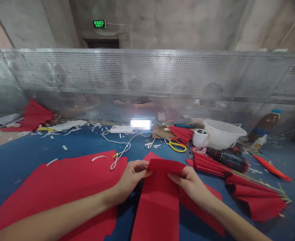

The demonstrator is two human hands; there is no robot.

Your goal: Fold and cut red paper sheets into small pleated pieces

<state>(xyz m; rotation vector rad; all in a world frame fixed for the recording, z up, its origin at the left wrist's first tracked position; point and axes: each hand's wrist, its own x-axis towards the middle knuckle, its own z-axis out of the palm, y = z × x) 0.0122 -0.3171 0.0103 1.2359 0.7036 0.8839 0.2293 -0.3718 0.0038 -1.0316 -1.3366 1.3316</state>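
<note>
A strip of red paper (pixel 158 207) stands up in front of me, creased across its middle and bent over at the top. Pinching its upper left edge is my left hand (pixel 130 180), thumb on the near face. My right hand (pixel 189 180) grips the upper right edge the same way, its fingers partly hidden behind the sheet. Under and beside the right forearm lies another red piece (pixel 206 209). Left of the strip, large flat red sheets (pixel 62 190) lie stacked beneath my left forearm.
Scissors (pixel 177 144), a thread spool (pixel 200 138), a white bucket (pixel 224 134), a power drill (pixel 229 159) and a brown bottle (pixel 265 125) stand or lie at the right. Folded red fans (pixel 257 197) are nearer. A white power strip (pixel 122 129) lies before the perforated metal screen (pixel 99 80).
</note>
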